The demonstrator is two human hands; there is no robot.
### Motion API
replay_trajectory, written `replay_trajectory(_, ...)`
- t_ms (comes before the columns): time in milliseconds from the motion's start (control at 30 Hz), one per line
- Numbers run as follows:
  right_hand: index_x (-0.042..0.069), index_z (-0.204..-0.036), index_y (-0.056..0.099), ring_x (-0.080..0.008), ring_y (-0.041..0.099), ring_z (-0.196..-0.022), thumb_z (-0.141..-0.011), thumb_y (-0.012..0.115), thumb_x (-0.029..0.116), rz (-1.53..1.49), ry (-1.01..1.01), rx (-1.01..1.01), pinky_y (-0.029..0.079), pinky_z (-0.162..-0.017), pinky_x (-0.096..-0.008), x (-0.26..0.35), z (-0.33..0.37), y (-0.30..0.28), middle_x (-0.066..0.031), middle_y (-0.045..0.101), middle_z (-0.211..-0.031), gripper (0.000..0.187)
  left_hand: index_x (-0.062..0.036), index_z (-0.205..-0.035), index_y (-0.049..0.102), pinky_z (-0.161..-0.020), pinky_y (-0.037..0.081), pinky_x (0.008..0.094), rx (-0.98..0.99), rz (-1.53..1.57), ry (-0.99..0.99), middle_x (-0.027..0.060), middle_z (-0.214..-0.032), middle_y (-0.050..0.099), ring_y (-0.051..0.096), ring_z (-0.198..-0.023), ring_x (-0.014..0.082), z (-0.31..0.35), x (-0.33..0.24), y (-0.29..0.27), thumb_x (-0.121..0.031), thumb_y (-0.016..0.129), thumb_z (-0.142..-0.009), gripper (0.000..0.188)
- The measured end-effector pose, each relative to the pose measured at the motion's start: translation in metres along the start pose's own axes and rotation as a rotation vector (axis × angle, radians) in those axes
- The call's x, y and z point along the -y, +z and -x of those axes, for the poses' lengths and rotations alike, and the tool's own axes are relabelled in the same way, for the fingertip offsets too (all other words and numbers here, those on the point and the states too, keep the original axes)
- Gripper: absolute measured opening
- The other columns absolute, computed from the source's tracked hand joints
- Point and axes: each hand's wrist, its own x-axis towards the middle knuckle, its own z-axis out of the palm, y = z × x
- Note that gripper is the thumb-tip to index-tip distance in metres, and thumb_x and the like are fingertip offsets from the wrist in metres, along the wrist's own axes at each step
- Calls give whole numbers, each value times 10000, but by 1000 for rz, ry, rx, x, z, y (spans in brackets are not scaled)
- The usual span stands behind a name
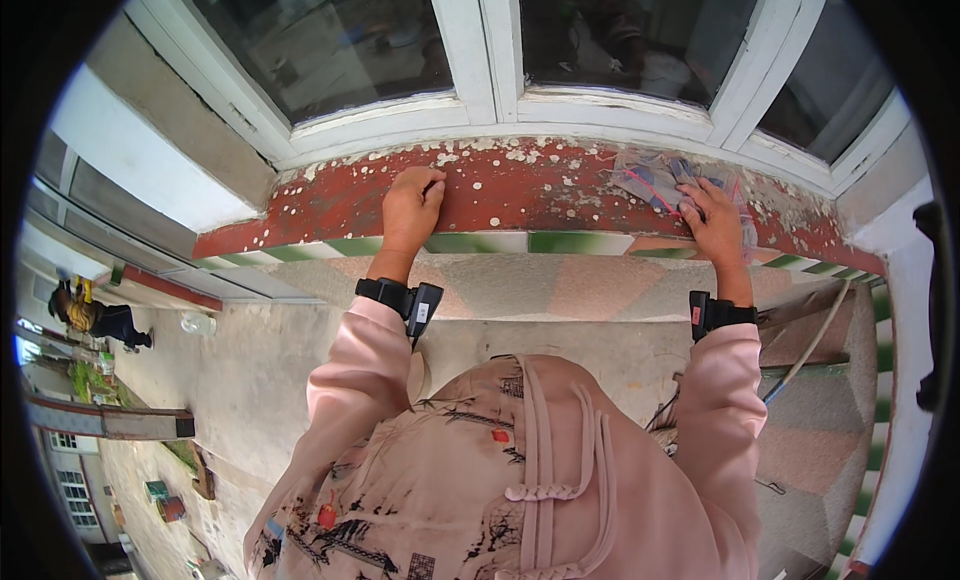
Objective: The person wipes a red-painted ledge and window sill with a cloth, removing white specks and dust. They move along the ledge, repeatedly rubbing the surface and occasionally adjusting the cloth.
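Note:
My left hand is closed, fingers curled under, against the worn red window sill. Whether it holds anything small is hidden by the fingers. Farther right along the sill lies a crumpled clear plastic bag with pink-red edging and greyish-blue contents that I cannot make out. My right hand is over the bag's right part, its bent fingers gripping the plastic. Black bands with small boxes circle both wrists, the left band and the right band.
White-framed windows rise behind the sill, whose front edge carries green and white tiles. Paint flakes dot the sill. A pole leans at the right. In the yard at far left are a person and a green container.

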Motion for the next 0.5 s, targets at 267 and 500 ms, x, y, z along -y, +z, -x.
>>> replay_trajectory(267, 222, -1138, 677, -341, 559, -1140, -845, 647, 295, 53, 79, -42, 433, -977, -403, -49, 1, -19, -148, 598, -1252, 303, -67, -911, 675, -799, 497, 375, -11, -11, -17, 112, -944, 661, 617, -909, 311, 0, -3, -1, -120, 623, -832, 108)
replay_trajectory(500, 211, -1154, 668, -333, 544, -1173, -854, 642, 319, 144, 193, -54, 425, -988, -400, -105, 6, -34, -145, 585, -1276, 320, -73, -911, 679, -798, 498, 373, -10, -30, -37, 104, -944, 664, 619, -912, 309, 0, -3, 0, -117, 618, -837, 106)
